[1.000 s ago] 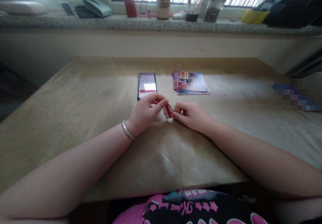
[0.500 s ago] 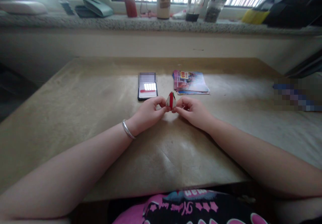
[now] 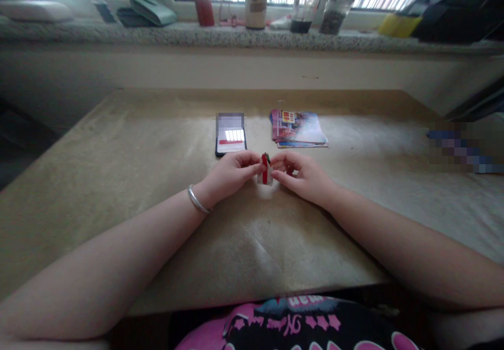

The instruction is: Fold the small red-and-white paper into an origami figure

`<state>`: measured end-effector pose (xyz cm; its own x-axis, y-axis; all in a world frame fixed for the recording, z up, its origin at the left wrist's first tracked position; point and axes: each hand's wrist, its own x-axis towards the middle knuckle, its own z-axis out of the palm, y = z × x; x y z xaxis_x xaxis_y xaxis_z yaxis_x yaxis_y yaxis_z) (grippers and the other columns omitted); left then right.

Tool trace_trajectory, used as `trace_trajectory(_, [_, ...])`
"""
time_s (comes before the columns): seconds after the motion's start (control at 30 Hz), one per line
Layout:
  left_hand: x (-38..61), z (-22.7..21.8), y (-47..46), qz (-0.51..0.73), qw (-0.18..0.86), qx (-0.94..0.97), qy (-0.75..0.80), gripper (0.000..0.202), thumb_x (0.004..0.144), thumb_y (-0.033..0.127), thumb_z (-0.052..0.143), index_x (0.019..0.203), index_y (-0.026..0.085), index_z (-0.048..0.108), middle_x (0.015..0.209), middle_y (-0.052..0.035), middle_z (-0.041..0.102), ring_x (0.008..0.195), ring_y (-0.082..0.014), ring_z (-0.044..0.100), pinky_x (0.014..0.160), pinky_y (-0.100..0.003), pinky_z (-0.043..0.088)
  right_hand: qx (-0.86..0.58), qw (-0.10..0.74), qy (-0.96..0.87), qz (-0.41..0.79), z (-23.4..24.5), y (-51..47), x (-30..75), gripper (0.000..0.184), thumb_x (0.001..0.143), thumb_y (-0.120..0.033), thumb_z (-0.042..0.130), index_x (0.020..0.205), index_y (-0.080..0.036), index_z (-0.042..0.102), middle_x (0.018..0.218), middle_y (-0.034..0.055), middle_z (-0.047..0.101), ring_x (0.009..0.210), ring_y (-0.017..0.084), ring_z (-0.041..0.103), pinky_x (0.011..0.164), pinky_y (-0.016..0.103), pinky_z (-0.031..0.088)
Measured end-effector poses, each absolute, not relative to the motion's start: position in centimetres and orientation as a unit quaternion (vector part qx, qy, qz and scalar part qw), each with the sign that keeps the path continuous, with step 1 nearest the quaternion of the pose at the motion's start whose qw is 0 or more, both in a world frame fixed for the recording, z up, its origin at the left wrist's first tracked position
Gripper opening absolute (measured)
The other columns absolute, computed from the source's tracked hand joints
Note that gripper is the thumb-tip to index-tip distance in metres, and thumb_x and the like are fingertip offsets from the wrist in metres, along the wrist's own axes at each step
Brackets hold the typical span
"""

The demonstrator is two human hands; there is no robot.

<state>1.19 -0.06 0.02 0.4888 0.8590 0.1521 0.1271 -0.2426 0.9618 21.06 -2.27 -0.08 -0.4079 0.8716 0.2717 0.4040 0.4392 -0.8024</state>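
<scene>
A small folded piece of paper (image 3: 265,177), white with a red stripe and a bit of green at its top, is held up between my hands over the table. My left hand (image 3: 236,170) pinches its left side between thumb and fingers; a silver bangle is on that wrist. From the other side, my right hand (image 3: 301,172) has its curled fingers and thumb on the paper's right edge. The fine folds of the paper are too small to make out.
A phone (image 3: 230,149) with a lit screen lies just beyond my left hand. Several printed leaflets (image 3: 303,128) are stacked beyond my right hand. Bottles, including a red one (image 3: 204,9), line the stone windowsill (image 3: 220,36). A blurred-out item (image 3: 460,148) lies at the table's right.
The folded paper has gone from a pointed, triangular look to a narrower, more upright shape and sits slightly lower. My left fingers have shifted up its side.
</scene>
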Motion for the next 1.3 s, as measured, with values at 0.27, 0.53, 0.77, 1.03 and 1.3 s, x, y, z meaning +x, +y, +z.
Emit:
trace_trajectory(0.27, [1.18, -0.23, -0.14, 0.339, 0.535, 0.688, 0.354, 0.018, 0.076, 0.028, 0.068, 0.082, 0.012, 0.066, 0.078, -0.0039, 0.068, 0.070, -0.0126, 0.061, 0.067, -0.025, 0.047, -0.369, 0.436, -0.725, 0.384, -0.25, -2.18, 21.04, 0.018, 0.081, -0.028, 0.062, 0.098, -0.021, 0.058, 0.074, -0.0009, 0.060, 0.063, 0.010, 0.054, 0.058, 0.025, 0.043])
trace_trajectory(0.53, [1.04, 0.20, -0.35, 0.298, 0.520, 0.713, 0.364, 0.018, 0.074, 0.029, 0.069, 0.077, 0.012, 0.065, 0.074, -0.0021, 0.066, 0.067, -0.0102, 0.058, 0.065, -0.022, 0.046, -0.320, 0.428, -0.699, 0.475, -0.30, -1.76, 21.00, 0.022, 0.076, -0.028, 0.067, 0.093, -0.021, 0.056, 0.074, -0.0018, 0.060, 0.059, 0.008, 0.052, 0.054, 0.023, 0.041])
trace_trajectory(0.77, [1.13, -0.10, -0.18, 0.294, 0.537, 0.707, 0.353, 0.022, 0.072, 0.030, 0.070, 0.084, 0.012, 0.063, 0.077, -0.0026, 0.066, 0.069, -0.0112, 0.060, 0.066, -0.024, 0.048, -0.332, 0.413, -0.709, 0.465, -0.22, -1.84, 21.14, 0.022, 0.074, -0.027, 0.070, 0.090, -0.021, 0.055, 0.069, -0.0045, 0.054, 0.054, 0.007, 0.045, 0.052, 0.022, 0.038])
trace_trajectory(1.03, [1.10, -0.07, -0.17, 0.278, 0.526, 0.727, 0.343, 0.017, 0.075, 0.029, 0.067, 0.079, 0.012, 0.065, 0.075, -0.0021, 0.066, 0.069, -0.0112, 0.059, 0.066, -0.023, 0.047, -0.342, 0.385, -0.678, 0.524, -0.10, -1.74, 21.20, 0.027, 0.070, -0.027, 0.072, 0.088, -0.020, 0.054, 0.070, -0.0040, 0.058, 0.058, 0.008, 0.052, 0.055, 0.022, 0.043])
trace_trajectory(1.3, [0.94, 0.04, -0.08, 0.259, 0.539, 0.727, 0.337, 0.015, 0.073, 0.028, 0.068, 0.076, 0.014, 0.069, 0.075, -0.0019, 0.069, 0.070, -0.0116, 0.060, 0.068, -0.024, 0.047, -0.297, 0.351, -0.652, 0.603, -0.13, -1.58, 21.35, 0.024, 0.069, -0.024, 0.072, 0.084, -0.020, 0.052, 0.072, -0.0041, 0.059, 0.064, 0.008, 0.057, 0.062, 0.022, 0.048])
